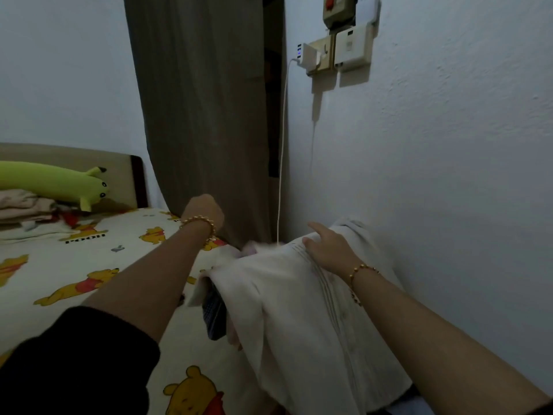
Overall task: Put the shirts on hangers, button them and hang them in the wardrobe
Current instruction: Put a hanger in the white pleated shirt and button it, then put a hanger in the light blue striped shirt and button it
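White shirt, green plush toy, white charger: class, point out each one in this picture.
white shirt (293, 310): head view, front panel left of the button placket.
green plush toy (51, 182): head view, middle of its long body.
white charger (308, 56): head view, its plugged-in body.

Room's looking pretty dim and bluish, the charger (309, 56) is throwing a soft shadow straight below itself, and well below that the white shirt (299, 310) is smearing with blur along its top edge.
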